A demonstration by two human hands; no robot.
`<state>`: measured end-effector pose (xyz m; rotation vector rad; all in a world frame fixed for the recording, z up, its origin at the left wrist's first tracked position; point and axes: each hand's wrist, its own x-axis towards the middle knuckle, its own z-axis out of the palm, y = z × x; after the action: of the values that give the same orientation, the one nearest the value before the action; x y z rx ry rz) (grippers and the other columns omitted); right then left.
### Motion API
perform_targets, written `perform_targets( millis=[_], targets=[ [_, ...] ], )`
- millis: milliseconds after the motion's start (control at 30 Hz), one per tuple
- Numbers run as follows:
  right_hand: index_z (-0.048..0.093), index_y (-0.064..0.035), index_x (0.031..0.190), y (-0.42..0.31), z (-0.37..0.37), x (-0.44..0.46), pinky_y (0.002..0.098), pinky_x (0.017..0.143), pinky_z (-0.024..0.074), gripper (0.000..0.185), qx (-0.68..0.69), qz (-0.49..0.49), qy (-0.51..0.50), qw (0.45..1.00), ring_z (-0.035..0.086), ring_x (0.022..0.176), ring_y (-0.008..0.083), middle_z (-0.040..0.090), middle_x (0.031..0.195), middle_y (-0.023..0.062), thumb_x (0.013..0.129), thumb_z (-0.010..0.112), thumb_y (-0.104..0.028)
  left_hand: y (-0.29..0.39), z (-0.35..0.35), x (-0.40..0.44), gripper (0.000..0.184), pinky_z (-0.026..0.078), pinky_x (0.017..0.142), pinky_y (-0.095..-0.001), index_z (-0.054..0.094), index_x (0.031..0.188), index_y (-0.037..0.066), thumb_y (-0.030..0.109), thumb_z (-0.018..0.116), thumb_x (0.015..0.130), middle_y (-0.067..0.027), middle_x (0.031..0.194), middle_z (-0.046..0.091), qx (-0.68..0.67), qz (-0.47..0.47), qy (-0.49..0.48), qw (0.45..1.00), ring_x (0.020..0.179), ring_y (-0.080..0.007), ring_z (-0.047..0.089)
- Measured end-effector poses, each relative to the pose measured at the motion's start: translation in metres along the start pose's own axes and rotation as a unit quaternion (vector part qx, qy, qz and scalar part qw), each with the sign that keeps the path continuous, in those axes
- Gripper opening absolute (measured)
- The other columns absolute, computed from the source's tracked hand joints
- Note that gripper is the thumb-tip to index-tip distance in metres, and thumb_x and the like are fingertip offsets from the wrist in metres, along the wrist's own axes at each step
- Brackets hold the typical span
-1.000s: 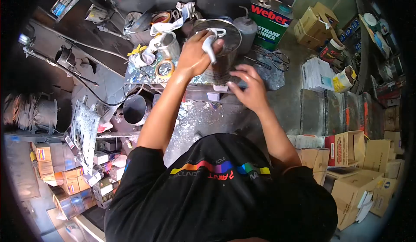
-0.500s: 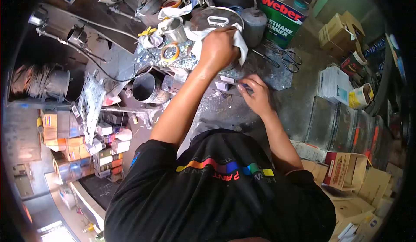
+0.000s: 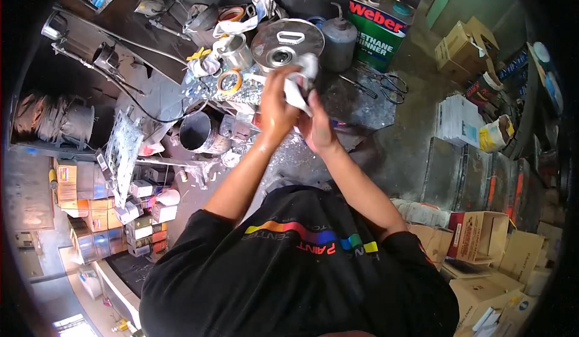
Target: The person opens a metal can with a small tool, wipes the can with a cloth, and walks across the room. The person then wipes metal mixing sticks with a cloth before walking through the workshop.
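My left hand (image 3: 278, 104) is closed on a crumpled white cloth (image 3: 295, 95) above the front edge of the workbench. Against the cloth's other side is my right hand (image 3: 319, 126), its fingers curled around and partly hidden. A greyish-white shape above the fingers is smeared by motion, and I cannot make out whether it is part of the cloth. Just behind the hands stands a round metal pot (image 3: 289, 35) with a handle and a round opening on its lid. An orange tape roll (image 3: 229, 82) lies left of my left hand.
A metal can (image 3: 236, 53) stands left of the pot. Behind on the right are a grey bottle (image 3: 339, 42) and a green thinner tin (image 3: 379, 32). Scissors (image 3: 393, 88) lie at the bench's right. Below the bench's left side is a dark bucket (image 3: 198, 133). Cardboard boxes (image 3: 479, 237) fill the lower right.
My left hand has brought the white cloth off the pot, toward me and slightly left. My right hand has moved left and up to meet it. The pot lid now shows uncovered.
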<state>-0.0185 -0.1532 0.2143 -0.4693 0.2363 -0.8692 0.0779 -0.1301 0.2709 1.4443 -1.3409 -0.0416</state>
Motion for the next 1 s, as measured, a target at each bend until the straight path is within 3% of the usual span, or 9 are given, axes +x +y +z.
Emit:
perform_targets(
  millis=[67,200,267,300,367,433,600,733,1000],
  targets=[
    [0.053,-0.0008,0.132,-0.010,-0.003,0.008,0.0286,0.093,0.0453,0.044,-0.136,-0.102,0.041,0.985,0.057,0.111,0.0133,0.062,0.122,0.0057,0.102,0.052,-0.034,0.008,0.016,-0.031,0.041,0.041,0.101,-0.0415,0.060,0.125,0.005,0.015,0.065,0.086,-0.0179,0.123,0.062,-0.060,-0.079,-0.049,0.994,0.115,-0.0335,0.060],
    [0.052,0.0025,0.125,-0.059,-0.004,0.010,0.0364,0.087,0.0496,0.042,-0.368,-0.238,0.132,0.889,0.063,0.105,0.0213,0.064,0.116,0.0127,0.095,0.066,-0.022,0.008,-0.016,-0.042,0.068,0.034,0.105,-0.0429,0.049,0.136,0.004,0.016,0.073,0.074,-0.0187,0.142,0.048,0.000,0.085,-0.077,0.993,0.129,-0.0355,0.048],
    [0.052,0.0037,0.123,-0.091,0.013,0.024,0.0402,0.086,0.0498,0.048,-0.626,-0.331,0.147,0.691,0.064,0.103,0.0301,0.063,0.115,0.0198,0.091,0.071,-0.027,-0.010,-0.033,-0.048,0.063,0.042,0.103,-0.0420,0.051,0.135,0.004,0.012,0.074,0.077,-0.0171,0.136,0.051,-0.030,0.063,-0.086,0.994,0.127,-0.0337,0.051],
    [0.048,0.0032,0.128,-0.098,0.014,0.043,0.0345,0.092,0.0483,0.049,-0.689,-0.342,0.094,0.632,0.065,0.101,0.0268,0.066,0.112,0.0167,0.095,0.066,-0.027,-0.023,-0.039,-0.051,0.061,0.044,0.100,-0.0413,0.051,0.134,0.004,0.013,0.074,0.078,-0.0166,0.134,0.052,-0.031,0.034,-0.091,0.995,0.124,-0.0325,0.052],
    [0.044,0.0035,0.132,-0.091,0.034,0.064,0.0447,0.101,0.0412,0.056,-0.830,-0.231,0.082,0.502,0.052,0.117,0.0396,0.054,0.126,0.0262,0.095,0.061,-0.035,-0.053,-0.044,-0.056,0.058,0.048,0.094,-0.0400,0.052,0.132,0.004,0.014,0.075,0.080,-0.0154,0.129,0.053,-0.034,-0.019,-0.100,0.994,0.120,-0.0301,0.054],
    [0.040,0.0047,0.137,-0.055,0.054,0.072,0.0523,0.105,0.0367,0.061,-0.853,-0.274,0.065,0.439,0.042,0.124,0.0475,0.046,0.132,0.0299,0.095,0.058,-0.036,-0.075,-0.051,-0.057,0.055,0.049,0.090,-0.0392,0.052,0.131,0.005,0.016,0.075,0.082,-0.0147,0.126,0.053,-0.031,-0.041,-0.087,0.995,0.116,-0.0286,0.056],
    [0.051,0.0042,0.123,-0.027,0.067,0.110,0.0493,0.095,0.0454,0.046,-0.849,-0.316,0.060,0.420,0.053,0.111,0.0425,0.055,0.119,0.0244,0.088,0.067,-0.020,-0.108,-0.068,-0.073,0.051,0.046,0.094,-0.0406,0.050,0.127,0.000,0.015,0.073,0.084,-0.0176,0.118,0.053,-0.064,-0.127,-0.100,0.985,0.110,-0.0332,0.055],
    [0.064,0.0017,0.108,-0.020,0.074,0.103,0.0464,0.095,0.0456,0.027,-0.866,-0.330,0.007,0.376,0.055,0.108,0.0418,0.058,0.114,0.0227,0.091,0.064,-0.018,-0.134,-0.054,-0.092,0.050,0.051,0.079,-0.0376,0.054,0.127,0.005,0.017,0.075,0.083,-0.0143,0.118,0.055,-0.087,-0.121,-0.119,0.982,0.107,-0.0279,0.060],
    [0.067,-0.0039,0.104,-0.037,0.083,0.081,0.0415,0.093,0.0487,0.020,-0.822,-0.312,-0.111,0.462,0.061,0.108,0.0333,0.067,0.109,0.0132,0.087,0.067,-0.015,-0.145,-0.026,-0.093,0.045,0.051,0.074,-0.0344,0.056,0.123,0.004,0.014,0.074,0.083,-0.0143,0.115,0.054,-0.129,-0.011,-0.168,0.977,0.101,-0.0271,0.057]
  ],
)
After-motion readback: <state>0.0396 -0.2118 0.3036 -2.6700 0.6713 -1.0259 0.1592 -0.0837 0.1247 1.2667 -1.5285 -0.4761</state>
